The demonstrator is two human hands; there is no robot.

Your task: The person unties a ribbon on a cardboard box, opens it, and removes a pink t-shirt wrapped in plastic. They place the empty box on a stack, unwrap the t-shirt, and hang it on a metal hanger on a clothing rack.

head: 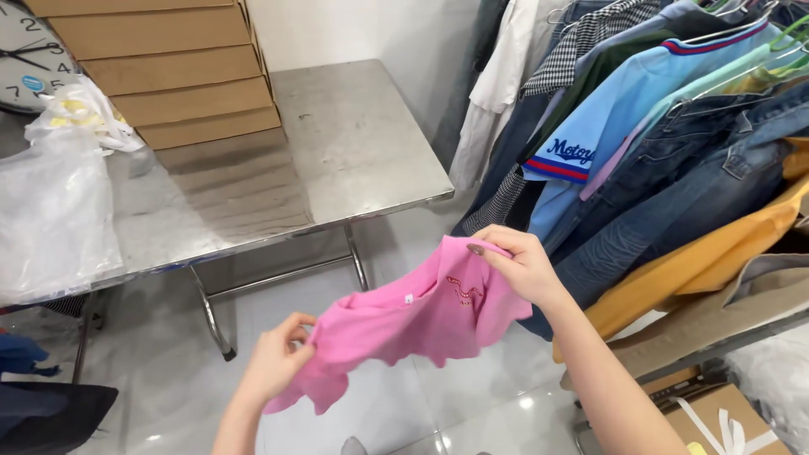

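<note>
Your left hand [276, 358] pinches lower edge of pink garment [413, 324], fingers closed on cloth. Your right hand [521, 265] grips upper edge, also closed on it. Garment hangs stretched between both hands, above floor, in front of steel table [354, 143], beside rack of hanging clothes [657, 143].

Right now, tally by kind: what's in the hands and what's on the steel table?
Pink garment, held between left hand and right hand: 1
Flat cardboard boxes, stacked on the steel table: 5 visible
Clear plastic bags: 2
Wall clock: 1
Total: 9
</note>
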